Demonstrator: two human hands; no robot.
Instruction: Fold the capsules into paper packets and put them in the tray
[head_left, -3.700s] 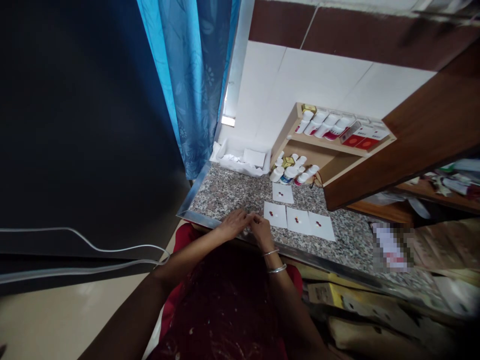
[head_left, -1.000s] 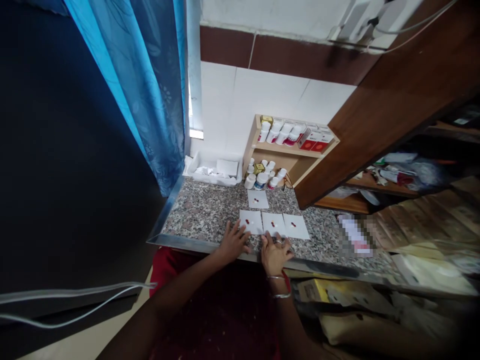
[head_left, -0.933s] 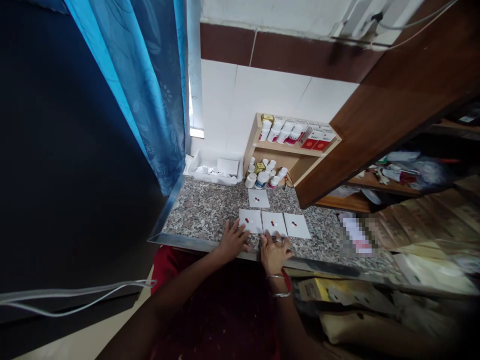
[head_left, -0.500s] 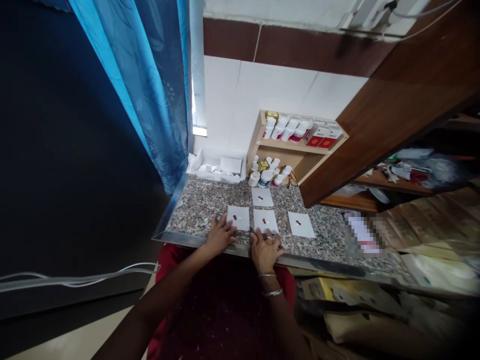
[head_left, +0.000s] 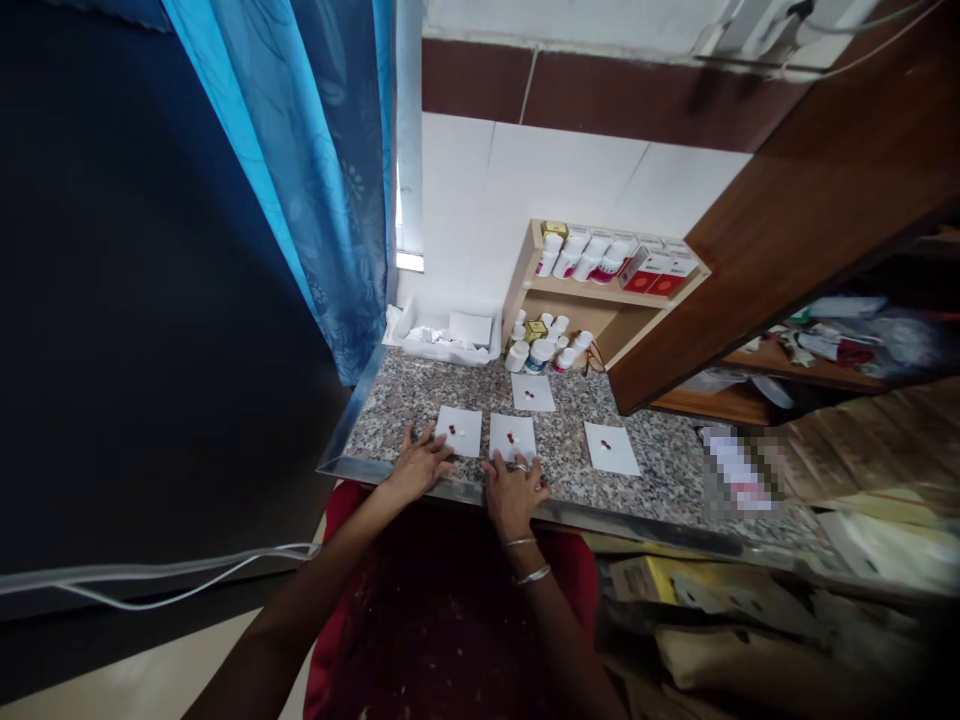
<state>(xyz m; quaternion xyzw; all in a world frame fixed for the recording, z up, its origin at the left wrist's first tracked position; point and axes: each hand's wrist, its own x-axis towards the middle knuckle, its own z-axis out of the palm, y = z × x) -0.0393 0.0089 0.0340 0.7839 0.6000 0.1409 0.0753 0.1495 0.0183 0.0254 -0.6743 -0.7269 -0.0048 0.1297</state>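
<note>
Your left hand (head_left: 421, 465), fingers spread and clasping nothing, touches the left sheet (head_left: 460, 420) close to the table (head_left: 401, 400)'s near edge; your right hand (head_left: 514, 492), equally loose, touches the middle sheet (head_left: 523, 430). Farther right along that edge lies a third sheet (head_left: 616, 458), bearing pills (head_left: 606, 445).

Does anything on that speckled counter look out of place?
Only the spacing: the rightmost paper sits apart from the two papers by the left hand and right hand. The red pill-like pieces lie on papers; I see no spill.
</note>
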